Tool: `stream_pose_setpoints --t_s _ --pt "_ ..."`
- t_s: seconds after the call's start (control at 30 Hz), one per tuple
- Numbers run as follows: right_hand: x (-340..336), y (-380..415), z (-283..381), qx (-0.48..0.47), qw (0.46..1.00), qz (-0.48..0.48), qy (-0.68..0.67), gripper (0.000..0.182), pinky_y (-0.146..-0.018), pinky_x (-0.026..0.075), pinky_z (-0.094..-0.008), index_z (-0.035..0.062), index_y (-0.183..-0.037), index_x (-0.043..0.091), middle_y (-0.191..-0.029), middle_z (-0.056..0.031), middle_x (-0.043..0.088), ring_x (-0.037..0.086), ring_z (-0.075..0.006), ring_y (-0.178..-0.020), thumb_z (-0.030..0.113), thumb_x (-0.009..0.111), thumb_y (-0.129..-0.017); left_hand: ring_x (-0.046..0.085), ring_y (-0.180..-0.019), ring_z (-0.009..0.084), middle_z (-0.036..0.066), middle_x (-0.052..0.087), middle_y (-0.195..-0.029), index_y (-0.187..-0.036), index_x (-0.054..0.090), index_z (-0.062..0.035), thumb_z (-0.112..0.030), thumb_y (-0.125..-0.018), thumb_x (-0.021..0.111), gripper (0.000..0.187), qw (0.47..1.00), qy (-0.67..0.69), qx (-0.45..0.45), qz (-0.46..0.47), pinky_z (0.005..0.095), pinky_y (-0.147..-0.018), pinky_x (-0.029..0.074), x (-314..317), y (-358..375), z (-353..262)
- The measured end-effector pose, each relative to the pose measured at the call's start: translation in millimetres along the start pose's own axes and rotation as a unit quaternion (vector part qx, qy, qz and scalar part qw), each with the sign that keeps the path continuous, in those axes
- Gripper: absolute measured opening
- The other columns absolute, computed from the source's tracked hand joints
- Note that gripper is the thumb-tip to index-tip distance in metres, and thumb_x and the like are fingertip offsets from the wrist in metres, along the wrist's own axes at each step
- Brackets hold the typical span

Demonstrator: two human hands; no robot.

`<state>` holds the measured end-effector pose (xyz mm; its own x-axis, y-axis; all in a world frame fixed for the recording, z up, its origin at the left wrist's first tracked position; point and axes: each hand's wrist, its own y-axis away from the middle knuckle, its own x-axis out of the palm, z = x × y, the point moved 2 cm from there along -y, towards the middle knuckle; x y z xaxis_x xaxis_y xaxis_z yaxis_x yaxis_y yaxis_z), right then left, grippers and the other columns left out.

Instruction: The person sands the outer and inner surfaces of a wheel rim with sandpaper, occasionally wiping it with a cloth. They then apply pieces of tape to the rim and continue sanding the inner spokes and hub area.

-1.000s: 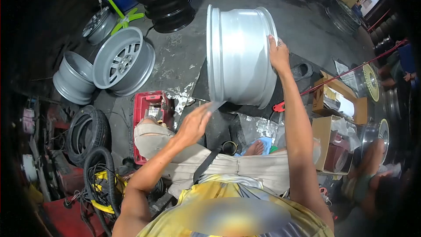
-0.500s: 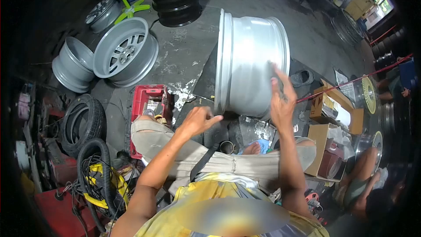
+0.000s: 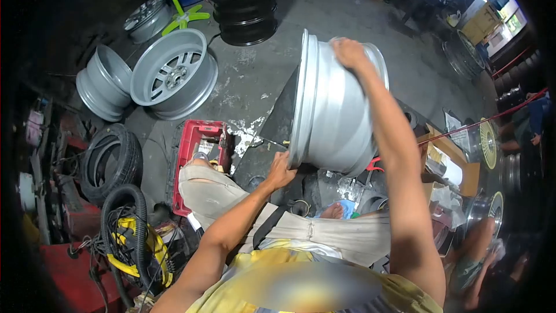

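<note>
A silver wheel rim (image 3: 336,119) stands on its edge in front of me, its barrel facing up toward the camera and tilted a little. My left hand (image 3: 281,172) is closed on the flange at the near left. Across the far upper part of the barrel rests my right hand (image 3: 350,54), its fingers bent against the metal and their tips partly hidden. Red tool handles (image 3: 376,165) lie by the rim's lower right. A foot (image 3: 332,211) shows on the floor below, beside a blue cloth (image 3: 348,207).
Two silver rims (image 3: 200,95) (image 3: 95,95) stand at the left, above a tire (image 3: 130,165) and a red crate (image 3: 186,145). Stacked black rims (image 3: 246,8) rise at the back. A yellow-black vacuum (image 3: 124,261) sits lower left. A cardboard box (image 3: 472,181) and another person's arm (image 3: 482,235) are at right.
My left hand has come up to the near flange and closed on it. My right hand has reached forward onto the far part of the barrel. The rim now leans more.
</note>
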<state>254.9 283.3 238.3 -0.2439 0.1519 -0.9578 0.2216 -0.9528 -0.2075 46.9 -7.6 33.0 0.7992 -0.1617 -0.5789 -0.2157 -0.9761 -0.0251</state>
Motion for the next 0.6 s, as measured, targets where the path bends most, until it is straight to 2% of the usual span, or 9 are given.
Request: stream_pose_setpoints --t_s 0.03,0.13,0.2,0.27,0.33,0.47,0.5,0.53,0.6 --pt "1 12 25 -0.025 0.999 0.004 0.019 0.049 -0.103 0.039 -0.0507 -0.0011 -0.111 0.068 -0.109 -0.0264 0.066 0.062 -0.0422 -0.106 0.035 0.037 -0.100 0.052 -0.111 0.0416 0.023 0.056 -0.114 -0.104 0.066 -0.0030 -0.008 -0.075 0.062 0.029 1.000 0.002 0.006 0.002 0.0472 -0.096 0.043 -1 -4 0" --pt "4 124 71 -0.117 0.969 -0.214 0.049 0.039 -0.114 0.028 -0.0519 0.0060 -0.130 0.059 -0.138 -0.0107 0.055 0.043 -0.0277 -0.135 0.022 0.049 -0.096 0.055 -0.115 0.0435 0.027 0.059 -0.120 -0.110 0.063 0.0036 -0.007 -0.075 0.062 0.036 0.994 0.088 -0.051 0.042 0.0470 -0.098 0.043 1 -6 6" --pt "3 218 87 -0.114 0.984 -0.135 0.032 0.047 -0.117 0.021 -0.0531 0.0108 -0.142 0.049 -0.149 -0.0104 0.045 0.036 -0.0281 -0.142 0.018 0.050 -0.095 0.059 -0.107 0.0448 0.029 0.063 -0.108 -0.109 0.063 0.0046 -0.009 -0.077 0.061 0.035 0.993 0.053 -0.054 0.096 0.0477 -0.094 0.046 -1 -6 10" --pt "20 307 84 -0.149 0.987 -0.044 0.043 0.051 -0.117 0.023 -0.0540 0.0101 -0.140 0.051 -0.149 -0.0085 0.045 0.033 -0.0265 -0.144 0.016 0.057 -0.090 0.063 -0.098 0.0459 0.029 0.066 -0.095 -0.109 0.063 0.0046 -0.012 -0.078 0.060 0.035 0.994 0.035 -0.049 0.090 0.0478 -0.089 0.049 0 -1 11" --pt "9 321 64 -0.144 0.985 -0.063 0.075 0.051 -0.117 0.023 -0.0540 0.0100 -0.140 0.051 -0.149 -0.0091 0.045 0.035 -0.0270 -0.143 0.016 0.057 -0.089 0.060 -0.095 0.0508 0.035 0.063 -0.093 -0.095 0.066 0.0066 -0.016 -0.076 0.060 0.030 0.994 0.045 -0.047 0.091 0.0533 -0.087 0.047 -9 4 3" --pt "-63 241 41 -0.064 0.984 -0.159 0.038 0.037 -0.117 0.022 -0.0532 0.0060 -0.129 0.058 -0.144 -0.0145 0.049 0.041 -0.0314 -0.137 0.018 0.054 -0.093 0.062 -0.092 0.0506 0.034 0.065 -0.087 -0.089 0.066 0.0071 -0.017 -0.073 0.061 0.029 0.993 0.044 -0.009 0.112 0.0523 -0.085 0.049 -52 13 -38" --pt "-65 205 28 -0.057 0.987 -0.148 0.029 0.036 -0.117 0.022 -0.0519 0.0037 -0.127 0.058 -0.134 -0.0167 0.057 0.049 -0.0344 -0.129 0.023 0.052 -0.096 0.064 -0.084 0.0407 0.028 0.066 -0.083 -0.088 0.066 0.0065 -0.017 -0.074 0.060 0.028 0.989 0.048 -0.006 0.139 0.0475 -0.080 0.050 -62 9 -45" --pt "-81 169 29 -0.007 0.998 -0.047 0.029 0.042 -0.113 0.027 -0.0544 0.0019 -0.120 0.063 -0.120 -0.0208 0.064 0.059 -0.0375 -0.117 0.034 0.044 -0.100 0.066 -0.076 0.0308 0.021 0.067 -0.078 -0.087 0.065 0.0058 -0.017 -0.074 0.059 0.027 0.985 0.053 -0.005 0.166 0.0426 -0.074 0.051 -74 4 -55" --pt "-58 101 1 0.022 0.987 0.100 0.120 0.052 -0.110 0.031 -0.0553 0.0009 -0.110 0.069 -0.113 -0.0239 0.066 0.062 -0.0408 -0.110 0.042 0.037 -0.102 0.066 -0.074 0.0313 0.023 0.066 -0.073 -0.080 0.066 0.0059 -0.019 -0.071 0.063 0.026 0.973 0.136 -0.031 0.185 0.0438 -0.073 0.051 -109 -21 -103"
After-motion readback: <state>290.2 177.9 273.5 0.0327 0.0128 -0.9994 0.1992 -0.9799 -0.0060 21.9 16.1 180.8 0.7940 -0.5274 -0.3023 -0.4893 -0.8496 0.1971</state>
